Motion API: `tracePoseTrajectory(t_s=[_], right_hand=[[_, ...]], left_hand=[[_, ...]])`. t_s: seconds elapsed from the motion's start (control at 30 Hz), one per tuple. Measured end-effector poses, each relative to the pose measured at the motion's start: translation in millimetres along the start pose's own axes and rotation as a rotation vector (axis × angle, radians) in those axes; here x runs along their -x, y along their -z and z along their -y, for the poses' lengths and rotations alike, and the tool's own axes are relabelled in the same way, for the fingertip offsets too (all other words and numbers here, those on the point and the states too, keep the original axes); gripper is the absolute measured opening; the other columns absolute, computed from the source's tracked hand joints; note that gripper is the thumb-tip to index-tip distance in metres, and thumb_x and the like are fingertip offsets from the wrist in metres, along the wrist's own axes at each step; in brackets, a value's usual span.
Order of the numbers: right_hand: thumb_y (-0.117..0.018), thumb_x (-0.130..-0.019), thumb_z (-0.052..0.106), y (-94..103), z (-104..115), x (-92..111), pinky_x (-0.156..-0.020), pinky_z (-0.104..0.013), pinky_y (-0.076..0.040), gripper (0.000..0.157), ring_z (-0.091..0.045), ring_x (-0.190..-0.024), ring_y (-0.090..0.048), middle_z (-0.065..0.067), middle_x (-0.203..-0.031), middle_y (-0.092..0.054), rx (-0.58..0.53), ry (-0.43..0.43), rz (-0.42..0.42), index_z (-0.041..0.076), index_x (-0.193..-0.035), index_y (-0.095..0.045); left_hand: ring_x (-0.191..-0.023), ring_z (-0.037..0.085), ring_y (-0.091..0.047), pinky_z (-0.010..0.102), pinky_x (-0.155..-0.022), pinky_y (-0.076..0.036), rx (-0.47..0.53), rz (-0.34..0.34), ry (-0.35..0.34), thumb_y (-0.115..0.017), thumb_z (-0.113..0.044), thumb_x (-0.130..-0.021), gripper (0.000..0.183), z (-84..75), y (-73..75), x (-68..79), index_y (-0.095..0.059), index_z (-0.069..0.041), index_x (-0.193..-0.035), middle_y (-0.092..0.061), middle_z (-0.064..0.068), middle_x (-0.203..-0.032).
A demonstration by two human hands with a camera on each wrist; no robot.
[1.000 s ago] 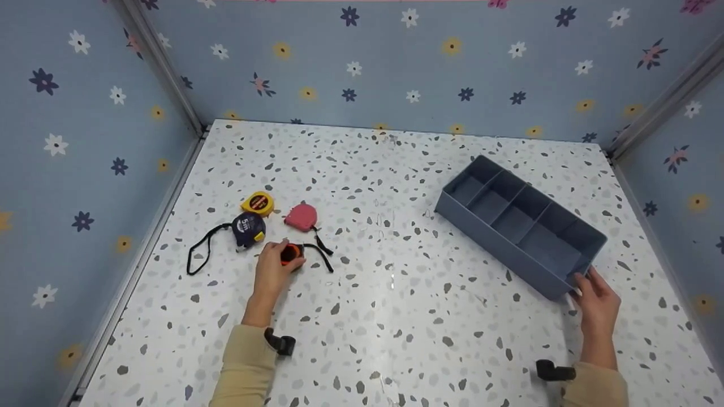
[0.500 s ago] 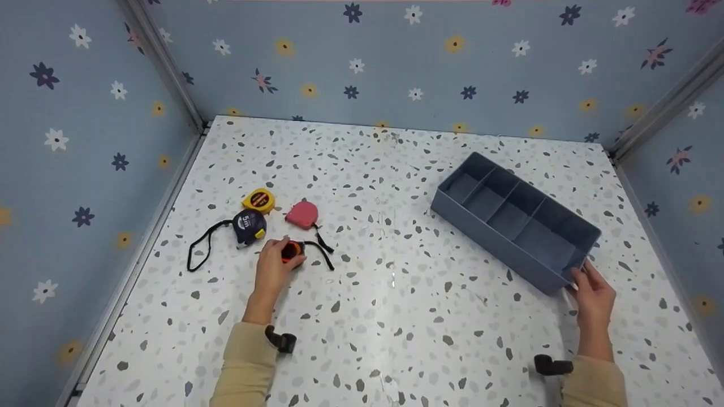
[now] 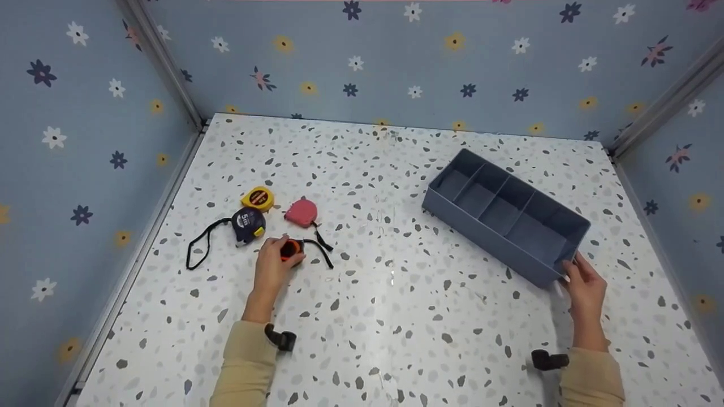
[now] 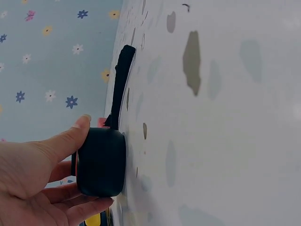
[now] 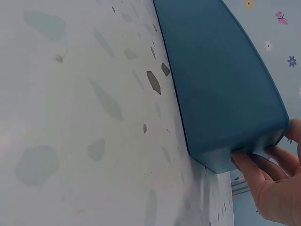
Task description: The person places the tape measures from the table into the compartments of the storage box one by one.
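My left hand (image 3: 271, 267) holds a black-and-orange tape measure (image 3: 291, 249) between thumb and fingers, its black strap trailing to the right. The left wrist view shows the tape measure's dark side (image 4: 101, 162) close against the table. A grey-blue divided box (image 3: 481, 234) stands at an angle on the right. At its near right corner, my right hand (image 3: 587, 288) grips the end wall, thumb over the rim and fingers against the outside. In the right wrist view the fingers press on the box's end (image 5: 221, 157). No items show in the box's compartments.
Beyond my left hand lie a dark blue tape measure (image 3: 248, 224) with a looped strap, a yellow tape measure (image 3: 258, 199) touching or close to it, and a pink tape measure (image 3: 301, 212) with a black strap. Flower-patterned panels (image 3: 339, 68) enclose the speckled table (image 3: 384, 322).
My right hand has shifted the box leftward and slightly away across the table. The left hand keeps its hold on the black-and-orange tape measure, in nearly the same spot.
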State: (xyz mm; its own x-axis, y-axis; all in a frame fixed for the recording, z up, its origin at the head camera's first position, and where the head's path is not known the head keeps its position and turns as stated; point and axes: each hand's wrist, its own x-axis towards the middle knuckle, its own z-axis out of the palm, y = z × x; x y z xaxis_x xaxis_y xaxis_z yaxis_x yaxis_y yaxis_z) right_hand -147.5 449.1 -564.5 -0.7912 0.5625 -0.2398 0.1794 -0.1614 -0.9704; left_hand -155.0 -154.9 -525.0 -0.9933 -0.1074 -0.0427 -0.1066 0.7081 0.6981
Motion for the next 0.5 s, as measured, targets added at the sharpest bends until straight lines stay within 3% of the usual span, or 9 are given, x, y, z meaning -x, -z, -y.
tracePoseTrajectory(t_s=[0.3,0.5], right_hand=[[-0.066,-0.08,0.023,-10.5,-5.1,-6.0,-0.065,-0.013,-0.047,0.051,-0.01,-0.11,-0.048,-0.005,-0.136,-0.039,0.063,0.044,0.047,0.022,-0.128,-0.049],[-0.066,-0.08,0.022,-18.2,-6.0,-6.5,-0.064,-0.013,-0.047,0.052,-0.007,-0.101,-0.052,-0.003,-0.131,-0.045,0.072,0.054,0.076,0.02,-0.128,-0.049]], left_hand=[[-0.109,0.036,-0.043,0.045,-0.091,-0.035,0.009,0.0,0.0,-0.069,-0.02,-0.078,0.059,-0.7,0.9,-0.4,-0.046,0.006,-0.126,-0.045,0.026,-0.116],[-0.11,0.036,-0.042,0.045,-0.091,-0.034,0.011,0.013,0.013,-0.068,-0.02,-0.079,0.059,-1.2,0.7,0.5,-0.045,0.006,-0.126,-0.045,0.025,-0.118]])
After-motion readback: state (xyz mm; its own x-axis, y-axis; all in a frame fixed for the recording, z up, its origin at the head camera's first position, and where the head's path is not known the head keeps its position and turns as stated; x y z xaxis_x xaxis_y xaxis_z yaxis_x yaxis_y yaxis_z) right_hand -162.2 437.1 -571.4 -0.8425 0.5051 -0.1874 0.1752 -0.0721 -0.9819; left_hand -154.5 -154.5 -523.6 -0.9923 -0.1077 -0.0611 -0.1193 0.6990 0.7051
